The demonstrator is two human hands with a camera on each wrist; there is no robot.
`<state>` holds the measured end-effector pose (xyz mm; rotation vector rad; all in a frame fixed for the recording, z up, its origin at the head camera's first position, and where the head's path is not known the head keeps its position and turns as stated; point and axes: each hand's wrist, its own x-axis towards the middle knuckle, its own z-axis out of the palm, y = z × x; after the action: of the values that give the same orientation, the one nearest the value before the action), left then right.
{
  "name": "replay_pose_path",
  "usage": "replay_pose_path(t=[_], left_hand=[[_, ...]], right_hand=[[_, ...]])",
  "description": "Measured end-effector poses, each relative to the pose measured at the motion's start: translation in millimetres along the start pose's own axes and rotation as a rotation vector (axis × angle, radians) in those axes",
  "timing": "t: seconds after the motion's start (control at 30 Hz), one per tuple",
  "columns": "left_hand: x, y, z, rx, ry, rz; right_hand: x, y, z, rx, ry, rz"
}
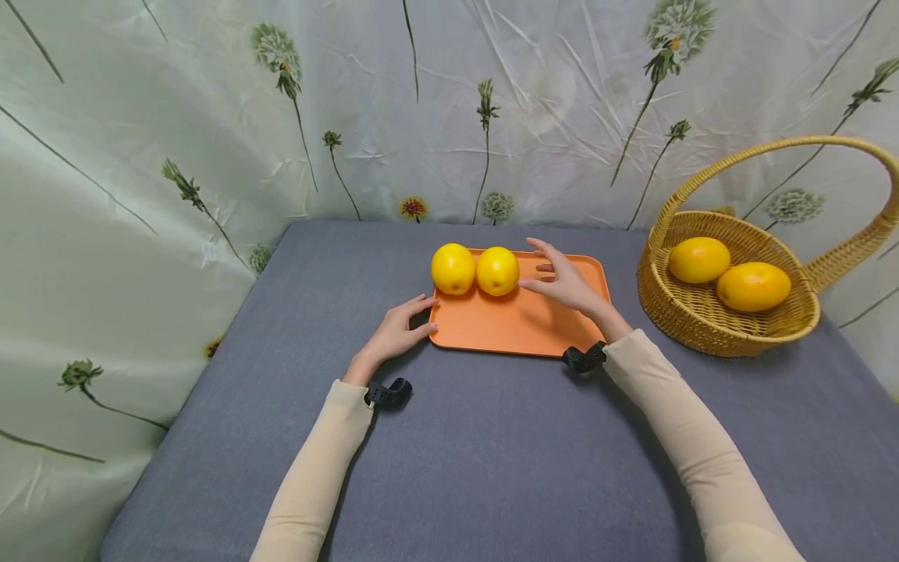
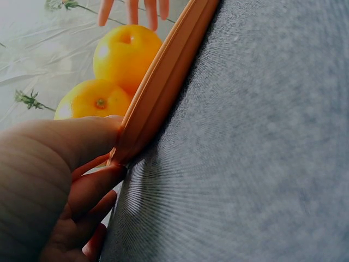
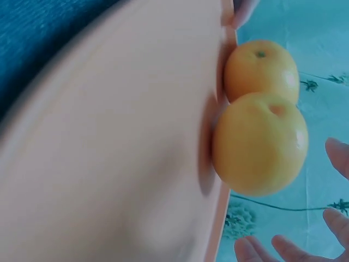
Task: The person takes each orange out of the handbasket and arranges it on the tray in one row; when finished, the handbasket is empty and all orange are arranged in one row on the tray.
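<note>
An orange tray (image 1: 520, 326) lies on the table with two round yellow fruits, which look like oranges, side by side at its far left. My left hand (image 1: 395, 332) is at the tray's left end, thumb and fingertips touching the rim near the front corner; in the left wrist view the thumb (image 2: 95, 139) overlaps that corner. Over the tray's right part, my right hand (image 1: 562, 282) is spread with nothing in it. Its thumb tip comes close to the right orange (image 1: 498, 272), which stands beside the left orange (image 1: 453, 269). The right wrist view shows spread fingertips (image 3: 338, 225) beside the fruits.
A wicker basket (image 1: 702, 336) with a tall handle stands to the right of the tray, holding two yellow oval fruits (image 1: 754, 286) that look like mangoes. Grey cloth (image 1: 477, 453) covers the table. Behind it hangs a flower-patterned curtain (image 1: 393, 156).
</note>
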<state>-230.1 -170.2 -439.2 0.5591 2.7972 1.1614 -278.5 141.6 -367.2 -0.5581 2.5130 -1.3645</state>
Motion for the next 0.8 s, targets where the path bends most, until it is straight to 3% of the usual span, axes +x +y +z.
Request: replay_pose_path(t=[0.3, 0.53, 0.8], left_hand=[[0.6, -0.2, -0.1, 0.001, -0.003, 0.002], [-0.5, 0.2, -0.7, -0.001, -0.003, 0.003], [-0.4, 0.6, -0.9, -0.003, -0.005, 0.001]], right_hand=[[-13.0, 9.4, -13.1, -0.005, 0.038, -0.033], [-27.1, 12.1, -24.7, -0.049, 0.114, -0.050], [-43.2, 13.2, -39.6, -0.020, 0.158, -0.037]])
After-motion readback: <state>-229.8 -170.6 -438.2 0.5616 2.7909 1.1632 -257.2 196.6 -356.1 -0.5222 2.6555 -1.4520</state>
